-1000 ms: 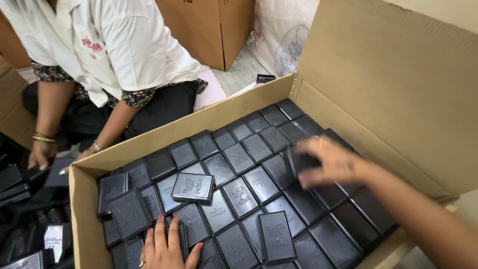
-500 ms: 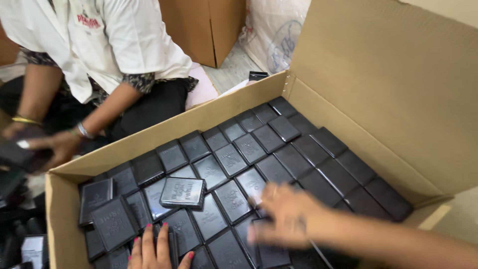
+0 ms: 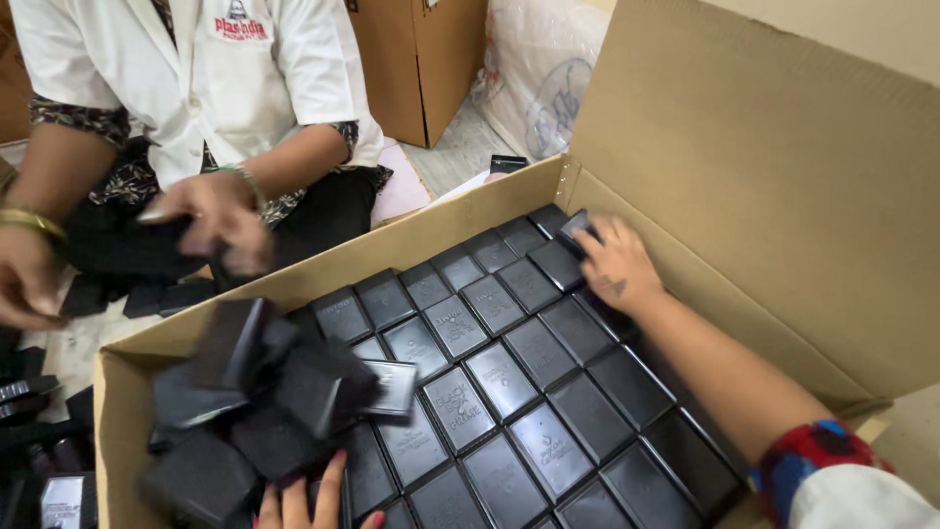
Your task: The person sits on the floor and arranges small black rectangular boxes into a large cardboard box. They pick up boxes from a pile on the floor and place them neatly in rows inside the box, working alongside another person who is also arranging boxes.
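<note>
Step now: filling the cardboard box (image 3: pixel 764 186) with flat black boxes (image 3: pixel 534 367), laid side by side in neat rows.
Right hand (image 3: pixel 612 260): it reaches to the far corner of the cardboard box. Its fingers pinch one small black box (image 3: pixel 576 227) and press it down at the end of the row.
Left hand (image 3: pixel 313 500): only the fingertips show at the bottom edge. They rest on the black boxes there, spread flat and holding nothing I can see.
Loose pile (image 3: pixel 259 392): blurry black boxes lie jumbled in the near left part, on top of the rows.
Co-worker (image 3: pixel 211 211): sits across, hands busy with dark things.
Next move, I think: seat the corner box flat, then straighten the jumbled ones.
</note>
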`<state>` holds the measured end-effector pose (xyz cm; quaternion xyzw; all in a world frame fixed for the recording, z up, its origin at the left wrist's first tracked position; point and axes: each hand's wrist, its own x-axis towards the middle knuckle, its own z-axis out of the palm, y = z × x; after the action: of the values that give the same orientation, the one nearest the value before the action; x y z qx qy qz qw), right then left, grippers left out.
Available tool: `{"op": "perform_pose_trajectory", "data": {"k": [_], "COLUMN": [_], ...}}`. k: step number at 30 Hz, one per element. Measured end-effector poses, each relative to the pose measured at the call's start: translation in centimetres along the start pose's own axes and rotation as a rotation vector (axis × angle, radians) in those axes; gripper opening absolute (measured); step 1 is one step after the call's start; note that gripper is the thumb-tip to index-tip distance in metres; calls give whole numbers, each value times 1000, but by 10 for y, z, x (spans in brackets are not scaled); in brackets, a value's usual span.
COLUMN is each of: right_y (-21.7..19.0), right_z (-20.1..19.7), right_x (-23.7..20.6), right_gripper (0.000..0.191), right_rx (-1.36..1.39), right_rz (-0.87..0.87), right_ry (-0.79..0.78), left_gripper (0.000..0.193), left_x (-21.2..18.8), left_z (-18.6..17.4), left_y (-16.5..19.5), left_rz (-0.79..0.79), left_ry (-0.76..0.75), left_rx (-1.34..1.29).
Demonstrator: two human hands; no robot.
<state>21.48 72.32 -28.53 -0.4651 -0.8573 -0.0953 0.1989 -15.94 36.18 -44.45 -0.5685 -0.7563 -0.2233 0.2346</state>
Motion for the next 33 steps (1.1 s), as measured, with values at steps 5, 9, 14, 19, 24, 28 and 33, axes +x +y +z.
{"op": "perform_pose_trajectory", "data": {"k": [5, 9, 14, 19, 24, 28, 33], "right_y": [19, -90, -207, -193, -160, -165, -179], "right_z": [16, -16, -52, -61, -56, -22, 41], "right_x": [3, 19, -15, -44, -44, 35, 89], "right_gripper": [55, 72, 87, 74, 73, 70, 75], "right_rx": [164, 385, 362, 278, 464, 513, 625], "right_rz": [48, -321, -523, -483, -504, -413, -157], "right_ry": [-152, -209, -648, -359, -33, 315, 219], "left_gripper": [101, 101, 97, 92, 92, 92, 91], "left_x": [16, 34, 61, 71, 73, 75, 75], "left_z": [-33, -82, -121, -135, -137, -138, -142], "left_y": [18, 32, 46, 55, 60, 62, 62], "left_rz": [-72, -142, -155, -210, -229, -231, -219], "left_ry": [-122, -433, -553, -616, -654, -669, -616], "left_rx": [-9, -20, -57, -124, -106, -107, -139]}}
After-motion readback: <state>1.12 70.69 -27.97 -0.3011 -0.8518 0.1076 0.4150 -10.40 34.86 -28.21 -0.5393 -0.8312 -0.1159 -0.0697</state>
